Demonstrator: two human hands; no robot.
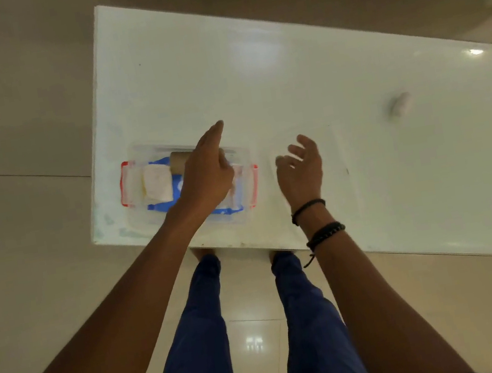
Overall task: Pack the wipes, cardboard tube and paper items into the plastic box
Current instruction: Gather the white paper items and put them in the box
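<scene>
Paper [399, 104] is lying well right of the plastic box [136, 152]; our right hand [299, 168], spread and empty, is sitting nearer than our flat-open left hand [204, 176] hovering over the box.

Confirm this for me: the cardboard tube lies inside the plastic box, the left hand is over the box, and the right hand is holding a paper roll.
Not quite. In the head view the right hand is open and holds nothing. The rest holds: the cardboard tube lies inside the plastic box, with the left hand over it.
</scene>
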